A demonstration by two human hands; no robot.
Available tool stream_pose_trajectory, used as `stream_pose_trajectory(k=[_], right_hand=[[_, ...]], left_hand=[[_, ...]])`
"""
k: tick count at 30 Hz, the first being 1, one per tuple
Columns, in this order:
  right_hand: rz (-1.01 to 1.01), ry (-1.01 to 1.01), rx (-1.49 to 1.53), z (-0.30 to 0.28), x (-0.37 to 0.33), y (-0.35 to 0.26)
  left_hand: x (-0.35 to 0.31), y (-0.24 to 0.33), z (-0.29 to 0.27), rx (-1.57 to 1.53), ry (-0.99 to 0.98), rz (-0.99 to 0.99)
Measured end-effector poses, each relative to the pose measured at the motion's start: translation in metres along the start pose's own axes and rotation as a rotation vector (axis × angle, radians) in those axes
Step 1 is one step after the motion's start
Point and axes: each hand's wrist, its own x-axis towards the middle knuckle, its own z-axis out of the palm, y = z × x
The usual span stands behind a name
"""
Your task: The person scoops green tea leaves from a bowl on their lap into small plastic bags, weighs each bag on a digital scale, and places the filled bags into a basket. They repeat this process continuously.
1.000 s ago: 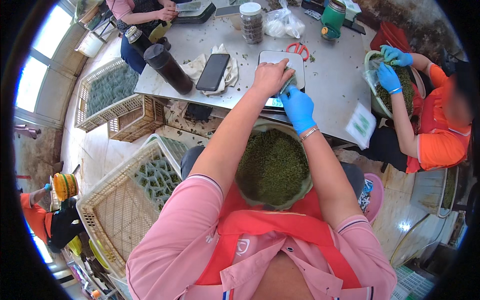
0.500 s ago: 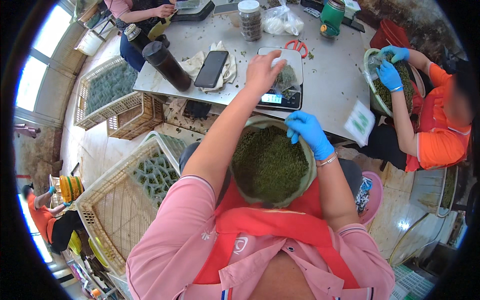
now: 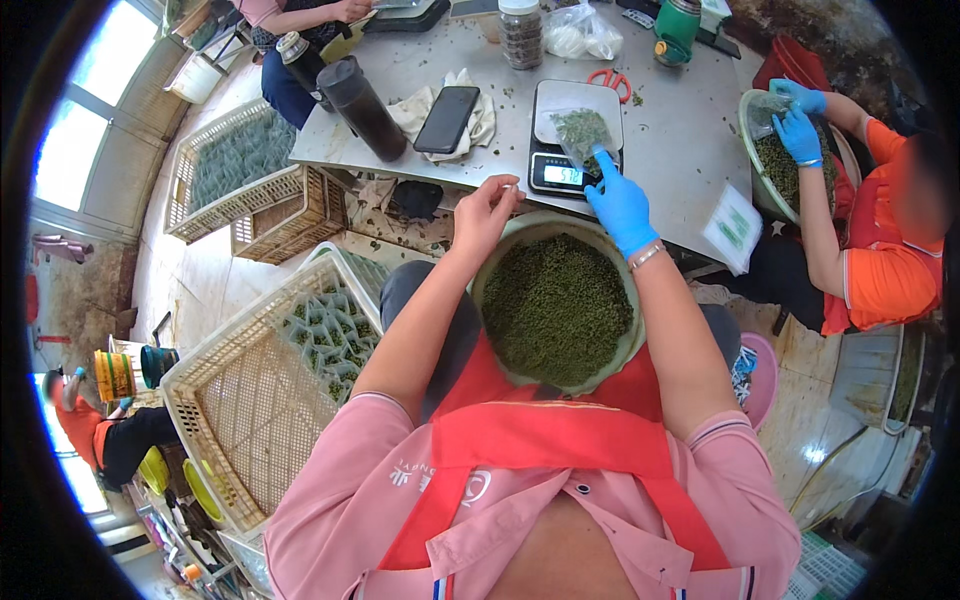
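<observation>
A clear plastic bag of green granules [image 3: 580, 129] lies on the digital scale [image 3: 548, 100]; its display is lit. My right hand [image 3: 620, 208], in a blue glove, reaches to the bag's near end, index finger stretched out against it and thumb apart below. My bare left hand [image 3: 487, 214] hovers over the bowl's far left rim, thumb and fingertips pressed together; whatever they hold is too small to name. Between my knees sits a pale round bowl [image 3: 630, 352] filled with small dark green granules [image 3: 555, 305].
Red scissors [image 3: 612, 84], a phone [image 3: 447, 120], a dark tumbler [image 3: 362, 110] and a lidded jar [image 3: 520, 35] stand or lie on the metal table [image 3: 675, 140]. A crate [image 3: 250, 400] of filled bags is at left. A co-worker's gloved hands [image 3: 798, 125] work at right.
My left hand has drawn back from the bag on the scale toward the bowl. My right hand has moved up from the bowl's rim to the bag. The scale's reading has changed.
</observation>
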Motion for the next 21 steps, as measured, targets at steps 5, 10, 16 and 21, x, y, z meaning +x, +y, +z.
stream_pose_trajectory(k=[5, 10, 16, 21], right_hand=[[-0.056, 0.130, 0.264, 0.011, -0.016, 0.018], [0.153, -0.175, 0.494, -0.001, -0.054, 0.003], [0.052, 0.026, 0.006, 0.000, -0.011, -0.011], [-0.027, -0.027, 0.089, 0.015, -0.004, 0.014]], left_hand=[[0.001, -0.007, -0.015, -0.066, 0.010, -0.040], [0.022, -0.021, -0.039, -0.106, 0.047, -0.041], [0.021, -0.024, -0.026, -0.096, 0.035, -0.094], [0.013, -0.030, -0.028, 0.039, 0.001, -0.068]])
